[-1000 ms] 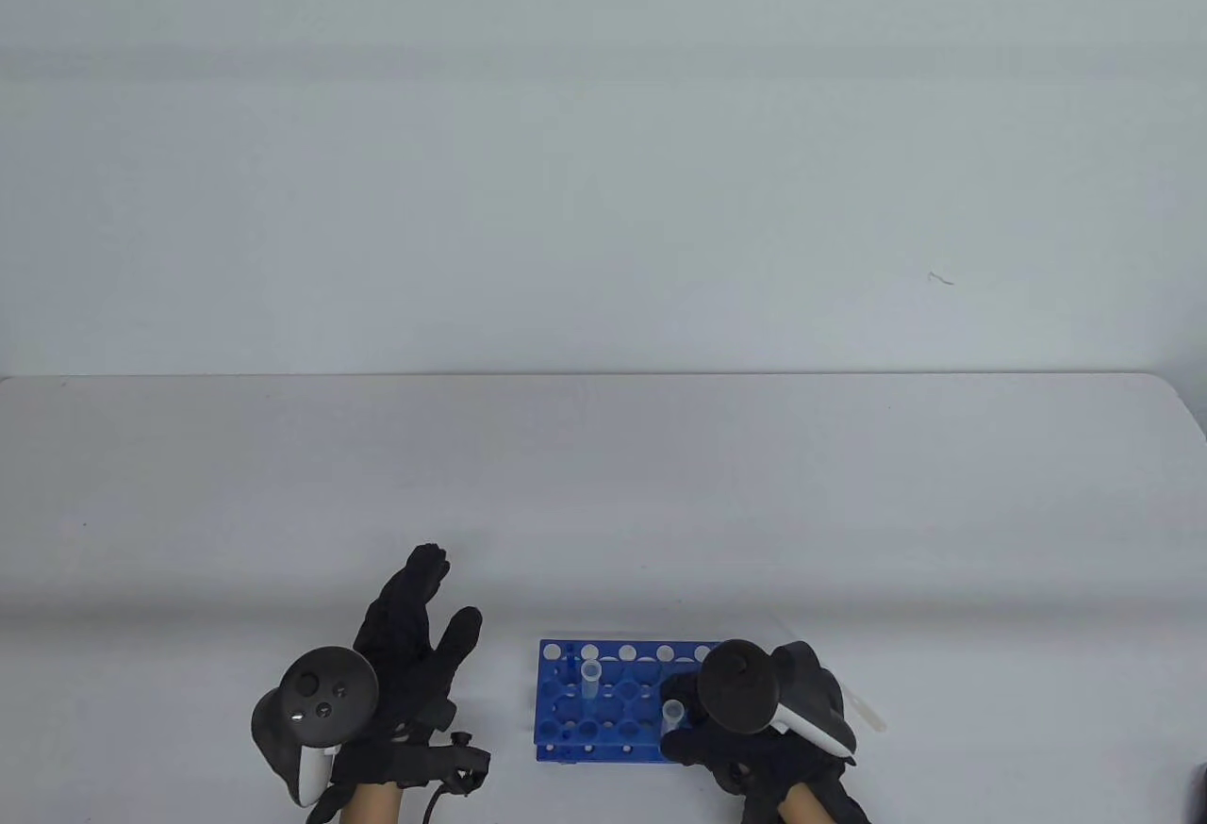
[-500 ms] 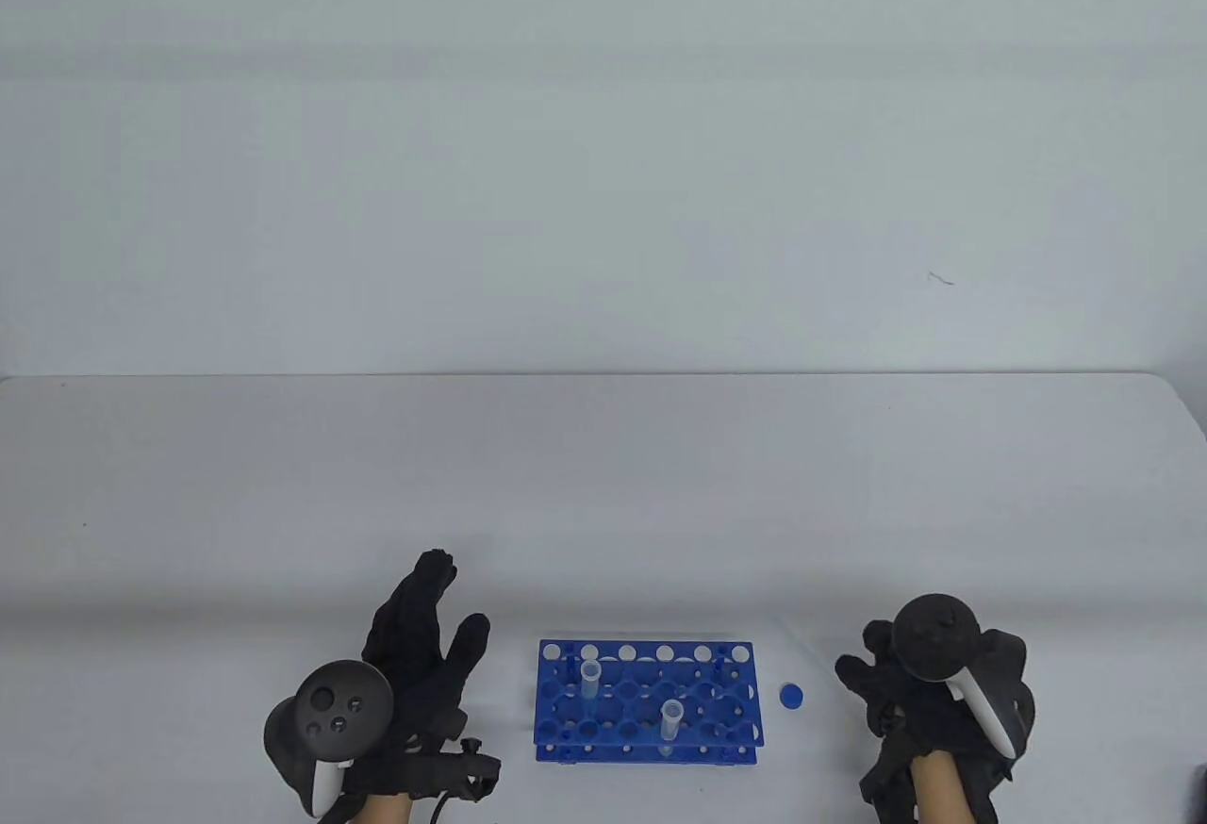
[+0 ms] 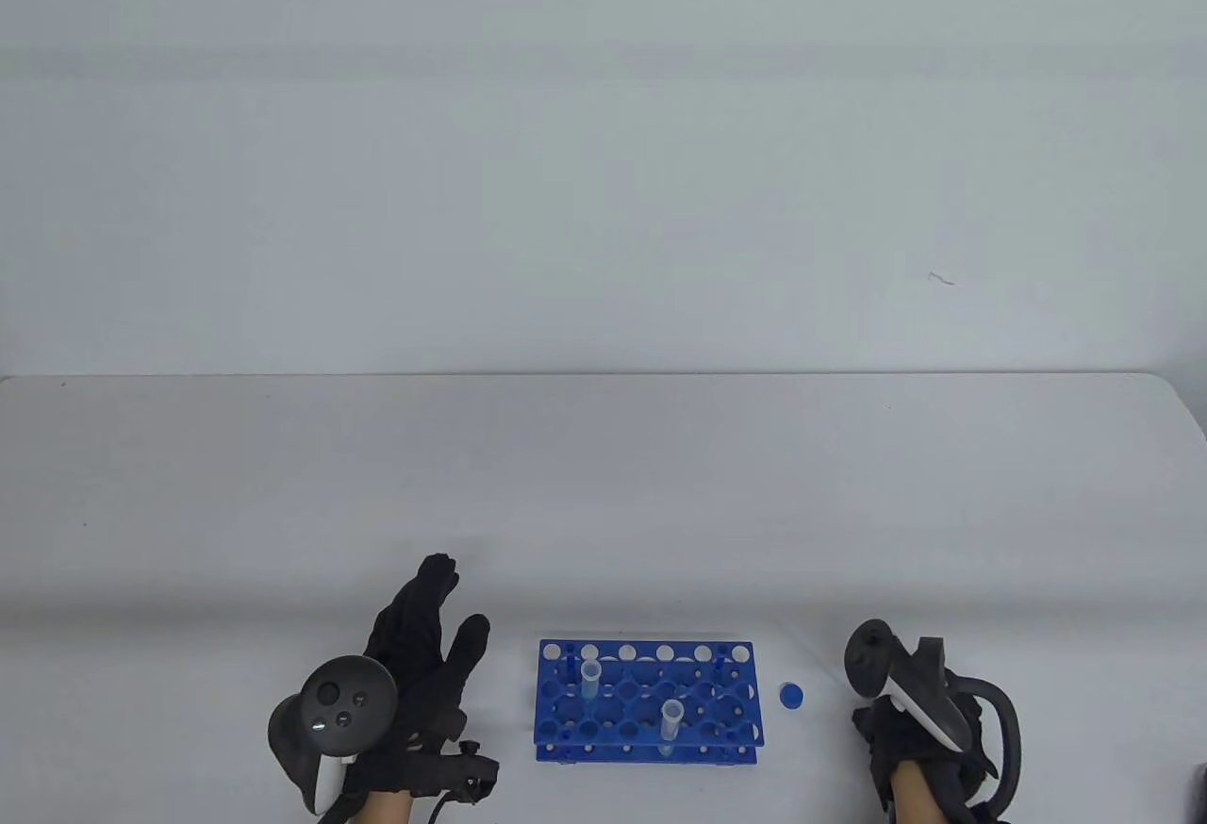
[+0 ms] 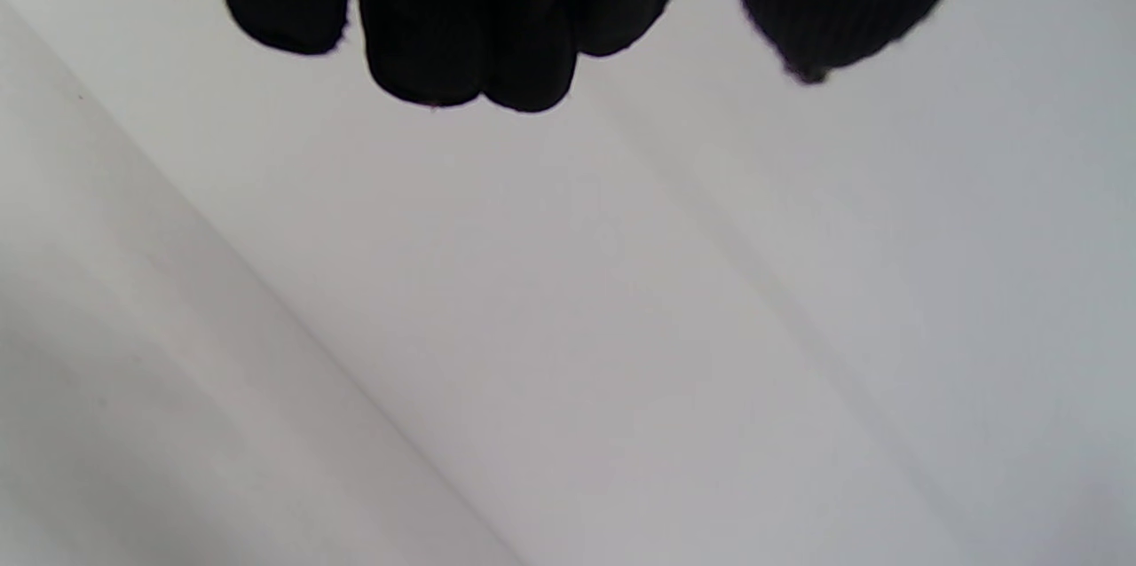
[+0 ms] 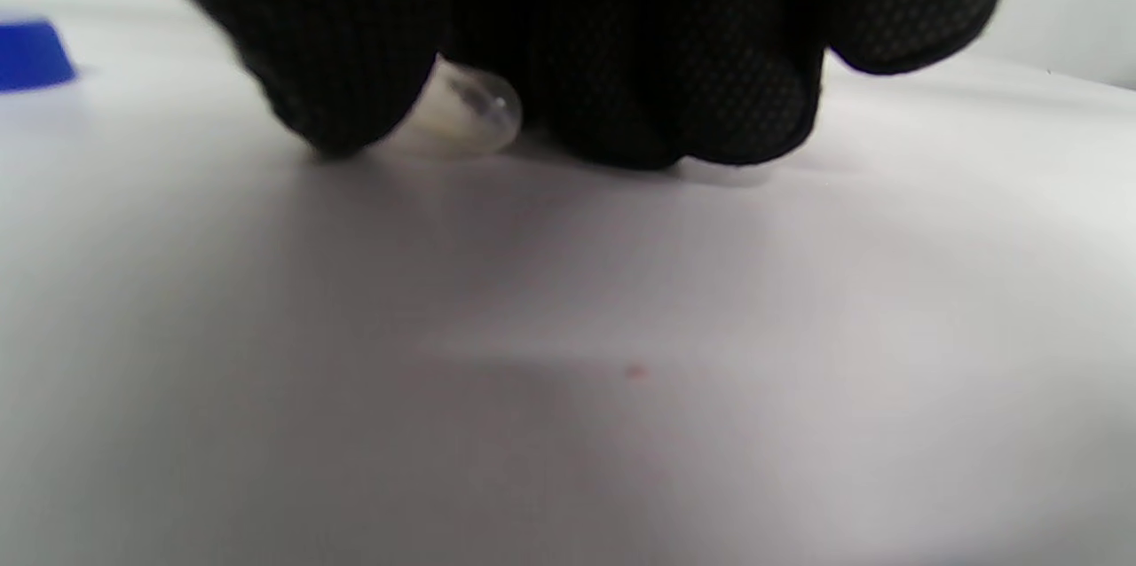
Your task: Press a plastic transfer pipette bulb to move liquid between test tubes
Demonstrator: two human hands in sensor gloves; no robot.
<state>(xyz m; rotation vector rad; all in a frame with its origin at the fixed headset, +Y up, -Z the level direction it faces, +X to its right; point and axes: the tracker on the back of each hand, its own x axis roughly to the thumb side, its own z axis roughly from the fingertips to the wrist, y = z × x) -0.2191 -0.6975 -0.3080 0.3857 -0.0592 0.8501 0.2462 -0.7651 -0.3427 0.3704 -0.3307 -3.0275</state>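
A blue test tube rack [image 3: 646, 684] stands near the table's front edge with two open clear tubes, one at the left [image 3: 590, 676] and one nearer the front [image 3: 671, 718]. A blue cap [image 3: 791, 695] lies on the table right of the rack; it also shows in the right wrist view [image 5: 31, 56]. My right hand [image 3: 901, 730] is on the table right of the cap, its fingers [image 5: 568, 43] curled down over the clear pipette bulb [image 5: 461, 115]. My left hand [image 3: 429, 640] lies flat and empty left of the rack, fingers [image 4: 461, 25] spread.
The white table [image 3: 603, 503] reaches back to a plain wall. A black cable and strap [image 3: 462, 772] lie by my left wrist at the front edge.
My right hand left the front tube in the rack, moved right past the rack, and came down with its fingers over the pipette bulb. The blue cap now lies on the table. My left hand barely moved.
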